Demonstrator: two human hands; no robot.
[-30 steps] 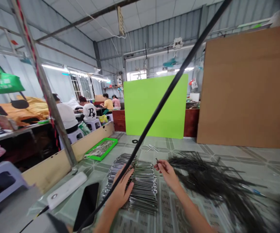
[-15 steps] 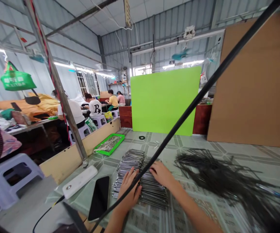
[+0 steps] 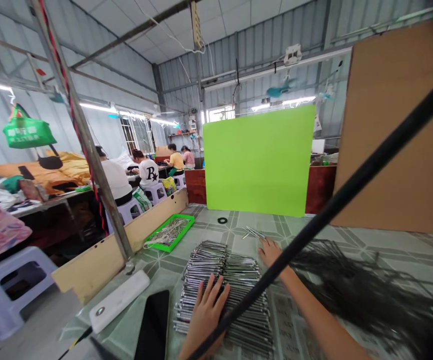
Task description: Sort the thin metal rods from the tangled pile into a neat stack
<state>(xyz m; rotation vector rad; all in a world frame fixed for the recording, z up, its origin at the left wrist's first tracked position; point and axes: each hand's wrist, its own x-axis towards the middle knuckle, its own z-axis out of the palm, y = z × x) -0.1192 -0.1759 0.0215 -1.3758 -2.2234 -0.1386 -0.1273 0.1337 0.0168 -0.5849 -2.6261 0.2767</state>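
Thin silvery metal rods (image 3: 239, 280) lie packed side by side in two rows on the table in front of me. My left hand (image 3: 209, 307) rests flat on the left row, fingers spread, gripping nothing. Beyond the far right corner of the rows, my right hand (image 3: 271, 251) reaches out with fingers extended. Its fingertips are at or just short of a few loose rods (image 3: 253, 232); whether they touch is hard to tell. A black diagonal bar (image 3: 314, 225) crosses the view and covers part of my left wrist.
A heap of dark thin strips (image 3: 351, 280) lies right. At left are a black phone (image 3: 152, 320), a white power bank (image 3: 120, 300) and a green tray (image 3: 171, 232) of small metal pieces. A black ring (image 3: 222, 220) sits farther back. A green board (image 3: 257, 160) stands behind; people sit far left.
My right hand has left the rod rows and moved forward and right to the loose rods. My left hand stays on the rows. The view has shifted slightly.
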